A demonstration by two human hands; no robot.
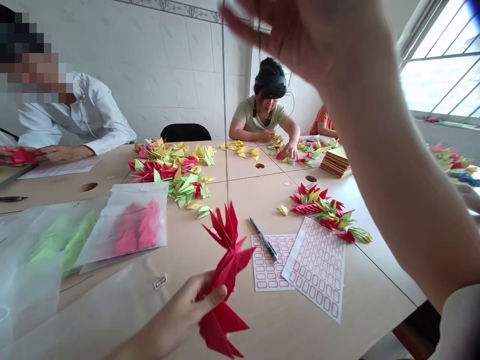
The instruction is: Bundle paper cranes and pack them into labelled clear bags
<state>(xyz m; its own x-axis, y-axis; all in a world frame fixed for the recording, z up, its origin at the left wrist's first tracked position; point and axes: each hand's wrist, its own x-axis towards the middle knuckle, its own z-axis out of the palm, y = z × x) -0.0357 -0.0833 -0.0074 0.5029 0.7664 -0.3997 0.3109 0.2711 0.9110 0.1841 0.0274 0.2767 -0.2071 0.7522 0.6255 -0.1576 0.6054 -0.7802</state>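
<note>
My left hand (180,312) is low at the front of the table, closed on a bunch of red folded paper cranes (225,272) that fans upward. My right hand (300,35) is raised high near the camera, blurred, its fingers bent and partly apart; a thin thread (224,100) hangs straight down from near it to the red cranes. Whether the fingers pinch the thread I cannot make out.
A pen (264,239) lies on red-bordered label sheets (317,265). Frosted bags (125,225) of pink and green cranes lie left. Piles of red, yellow and green cranes (170,170) cover the table. A paper stack (336,162) stands right. Other people sit across and left.
</note>
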